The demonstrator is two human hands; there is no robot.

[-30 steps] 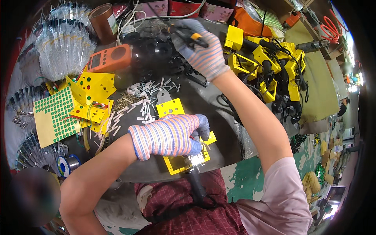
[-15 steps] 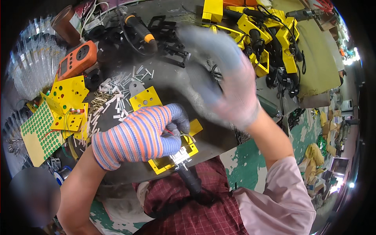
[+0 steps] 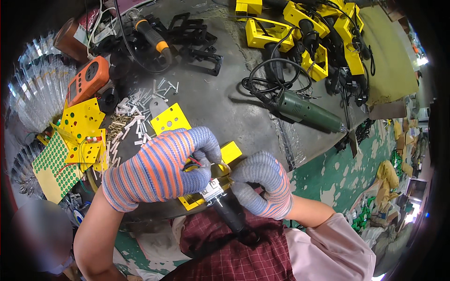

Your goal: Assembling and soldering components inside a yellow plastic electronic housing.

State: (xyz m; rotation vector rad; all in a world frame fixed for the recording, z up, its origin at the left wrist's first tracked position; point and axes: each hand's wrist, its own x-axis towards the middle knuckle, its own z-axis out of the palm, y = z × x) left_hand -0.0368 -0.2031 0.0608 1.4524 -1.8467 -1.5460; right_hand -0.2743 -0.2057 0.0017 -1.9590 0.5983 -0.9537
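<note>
Both hands wear striped knit gloves and work at a yellow metal box frame (image 3: 190, 202) at the table's near edge. My left hand (image 3: 157, 166) is closed around thin wires (image 3: 191, 164), red and black among them, above the frame. My right hand (image 3: 265, 185) pinches at the frame's right side; what lies between its fingertips is too small to make out. A white terminal block (image 3: 212, 191) sits in the frame between the hands. From it a black cylindrical handle (image 3: 228, 216) points toward my lap. The glove fingers hide much of the frame's inside.
Loose screws and white sleeves (image 3: 140, 110) lie beside a yellow perforated plate (image 3: 171, 119). A green corded power tool (image 3: 309, 111) rests at the right. Farther off are yellow housings (image 3: 269, 35), a soldering iron (image 3: 152, 35) and an orange meter (image 3: 89, 77).
My right hand, raised and blurred over the middle of the table before, has come down to the yellow frame and closed its fingers. The green tool it partly covered now shows fully.
</note>
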